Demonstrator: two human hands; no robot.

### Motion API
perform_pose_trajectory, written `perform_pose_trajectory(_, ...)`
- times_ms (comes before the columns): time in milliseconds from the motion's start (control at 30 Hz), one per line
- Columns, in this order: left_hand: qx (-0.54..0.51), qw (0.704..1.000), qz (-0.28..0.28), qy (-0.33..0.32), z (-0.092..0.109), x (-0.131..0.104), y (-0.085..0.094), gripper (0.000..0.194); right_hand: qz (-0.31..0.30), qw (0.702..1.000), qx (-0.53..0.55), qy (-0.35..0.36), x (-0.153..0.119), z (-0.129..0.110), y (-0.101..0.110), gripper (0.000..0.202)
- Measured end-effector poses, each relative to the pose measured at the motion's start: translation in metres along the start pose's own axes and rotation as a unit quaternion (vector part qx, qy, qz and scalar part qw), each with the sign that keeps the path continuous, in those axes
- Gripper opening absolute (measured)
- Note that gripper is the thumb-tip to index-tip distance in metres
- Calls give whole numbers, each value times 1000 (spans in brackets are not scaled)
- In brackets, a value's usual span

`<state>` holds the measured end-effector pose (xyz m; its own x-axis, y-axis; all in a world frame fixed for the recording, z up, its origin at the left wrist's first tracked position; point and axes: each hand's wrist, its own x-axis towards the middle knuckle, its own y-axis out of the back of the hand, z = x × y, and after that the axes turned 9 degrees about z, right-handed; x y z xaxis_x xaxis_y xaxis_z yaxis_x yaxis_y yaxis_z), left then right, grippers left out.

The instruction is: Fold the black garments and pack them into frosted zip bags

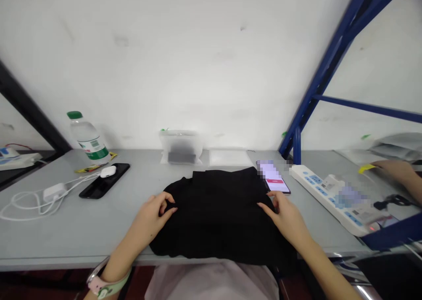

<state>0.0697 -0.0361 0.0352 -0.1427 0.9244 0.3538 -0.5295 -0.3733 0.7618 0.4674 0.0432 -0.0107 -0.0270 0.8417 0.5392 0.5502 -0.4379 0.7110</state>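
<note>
A black cloth (220, 212), which looks like a folded garment, is spread on the grey table in front of me, and its near edge hangs slightly over the table's edge. At its left side, my left hand (154, 212) has thumb and index finger nearly together on the fabric, in a pinch. My right hand (286, 214) touches the cloth's right side, thumb on the fabric, with a gap between thumb and index finger. The dark fabric hides any small folds between the fingers. A watch with a pink and green strap (110, 284) is on my left wrist.
Left on the grey table (66, 243) are a water bottle (87, 139), a black phone (105, 181) and a white charger (55, 192). Behind the cloth stands a translucent pouch (181, 146). Rightward are a lit phone (275, 181), a power strip (325, 199), a blue frame (325, 67) and another person's hand (395, 171).
</note>
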Motion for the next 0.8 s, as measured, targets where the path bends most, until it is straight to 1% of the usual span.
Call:
perform_pose_trajectory(67, -9, 1000, 6, -7, 1, 0, 3, 20, 25, 1000, 5, 14, 0, -2, 2, 52)
perform_pose_trajectory(133, -17, 999, 17, -28, 4, -2, 6, 18, 60, 997, 23, 38, 0, -8, 6, 45)
perform_pose_trajectory(200, -14, 998, 37, -57, 9, -6, 11, 17, 87, 992, 38, 85, -1, -17, 13, 32)
perform_pose_trajectory(267, -10, 993, 56, -100, 17, -11, 15, 16, 86, 983, 43, 155, -2, -28, 22, 22)
perform_pose_trajectory(333, -14, 987, 48, -151, 27, -16, 17, 16, 46, 972, 45, 227, -5, -40, 29, 21)
perform_pose_trajectory(400, -15, 981, 5, -194, 36, -21, 16, 21, -27, 962, 49, 269, -10, -49, 33, 32)
perform_pose_trajectory(500, 18, 970, -97, -224, 43, -26, 8, 37, -153, 948, 40, 275, -16, -55, 33, 56)
perform_pose_trajectory(567, 52, 962, -143, -226, 43, -28, 1, 47, -212, 941, 26, 261, -18, -54, 31, 65)
perform_pose_trajectory(600, 66, 960, -154, -225, 41, -29, -1, 50, -230, 939, 21, 253, -18, -53, 31, 66)
perform_pose_trajectory(667, 82, 958, -158, -224, 38, -31, -3, 54, -252, 938, 18, 239, -19, -50, 32, 68)
perform_pose_trajectory(733, 87, 958, -160, -223, 35, -33, 0, 57, -262, 938, 24, 226, -18, -46, 35, 68)
perform_pose_trajectory(800, 80, 958, -167, -217, 36, -32, 5, 58, -266, 940, 36, 213, -15, -43, 39, 64)
